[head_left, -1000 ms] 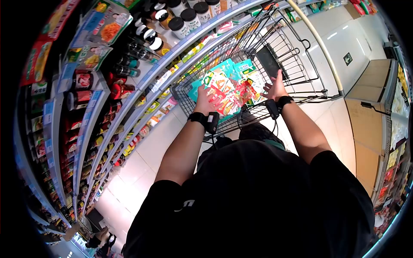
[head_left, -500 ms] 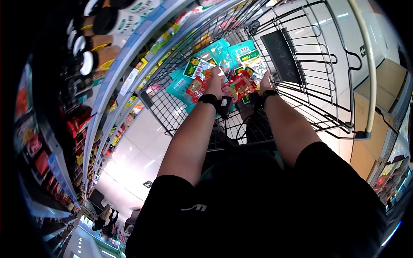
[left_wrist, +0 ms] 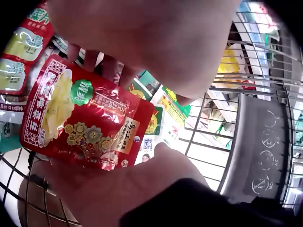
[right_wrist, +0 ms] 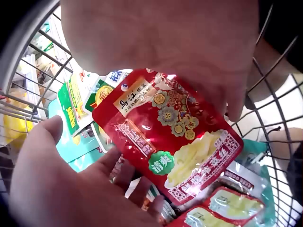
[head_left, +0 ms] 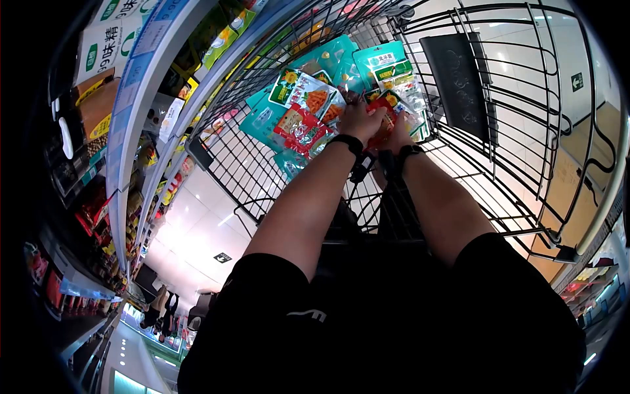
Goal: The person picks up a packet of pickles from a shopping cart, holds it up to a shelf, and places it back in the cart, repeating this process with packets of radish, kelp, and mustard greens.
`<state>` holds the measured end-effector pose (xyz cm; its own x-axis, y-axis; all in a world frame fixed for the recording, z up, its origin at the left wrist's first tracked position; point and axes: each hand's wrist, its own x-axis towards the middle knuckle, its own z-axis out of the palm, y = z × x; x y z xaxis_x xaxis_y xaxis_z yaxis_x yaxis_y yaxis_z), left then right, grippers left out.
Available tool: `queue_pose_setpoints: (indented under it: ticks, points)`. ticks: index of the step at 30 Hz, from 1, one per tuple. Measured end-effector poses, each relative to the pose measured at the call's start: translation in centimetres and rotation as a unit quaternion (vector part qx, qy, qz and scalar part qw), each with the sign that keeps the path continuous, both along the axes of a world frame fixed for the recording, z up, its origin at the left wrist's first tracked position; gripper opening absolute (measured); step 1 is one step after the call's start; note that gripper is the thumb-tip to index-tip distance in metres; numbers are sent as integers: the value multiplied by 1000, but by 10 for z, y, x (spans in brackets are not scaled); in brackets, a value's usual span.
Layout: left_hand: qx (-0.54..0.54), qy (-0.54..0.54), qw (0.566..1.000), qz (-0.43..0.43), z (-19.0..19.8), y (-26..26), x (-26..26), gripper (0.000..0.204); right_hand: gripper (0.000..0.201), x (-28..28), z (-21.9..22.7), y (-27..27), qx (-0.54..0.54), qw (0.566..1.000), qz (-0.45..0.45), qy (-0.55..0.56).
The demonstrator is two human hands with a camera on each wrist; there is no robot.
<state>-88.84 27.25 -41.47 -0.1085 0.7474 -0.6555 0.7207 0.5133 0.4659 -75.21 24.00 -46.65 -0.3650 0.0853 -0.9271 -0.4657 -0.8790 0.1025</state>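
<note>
A red packet of pickled vegetable shreds (right_wrist: 156,127) lies between my hands over the goods in the shopping cart (head_left: 226,174). My right hand (head_left: 399,134) grips one edge of it, the palm filling the top of the right wrist view. From the opposite edge my left hand (head_left: 359,123) reaches in, its fingers (right_wrist: 125,175) fairly straight and partly behind the packet, the thumb spread away. Beneath and around lie teal bags (head_left: 266,118), a white packet with an orange food picture (head_left: 318,98), another red packet (head_left: 303,128) and green-and-yellow packets (left_wrist: 175,106).
The cart's wire sides surround the goods, with a dark panel (head_left: 459,88) on the right and a pale handle (head_left: 607,197) beyond. Store shelves (head_left: 118,164) with jars and packets run close along the left. Another person (head_left: 157,312) stands far down the aisle.
My hands have come together at the red packet; a second ago they were apart, left on the packets and right spread open near the cart's side. The cart looks closer now.
</note>
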Motion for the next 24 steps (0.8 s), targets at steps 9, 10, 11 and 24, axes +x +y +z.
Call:
queue_pose_setpoints:
  ticks: [9, 10, 11, 24]
  points:
    - [56, -205, 971, 114, 82, -5, -9, 63, 71, -17, 93, 36, 95, 984, 118, -92]
    - [53, -205, 963, 165, 98, -5, -8, 62, 60, -17, 94, 37, 172, 972, 116, -114]
    - [110, -227, 950, 182, 111, -2, -11, 61, 52, -24, 101, 39, 243, 959, 75, -125]
    - [234, -511, 787, 254, 364, -37, -107, 59, 22, -100, 411, 42, 568, 815, 48, -107]
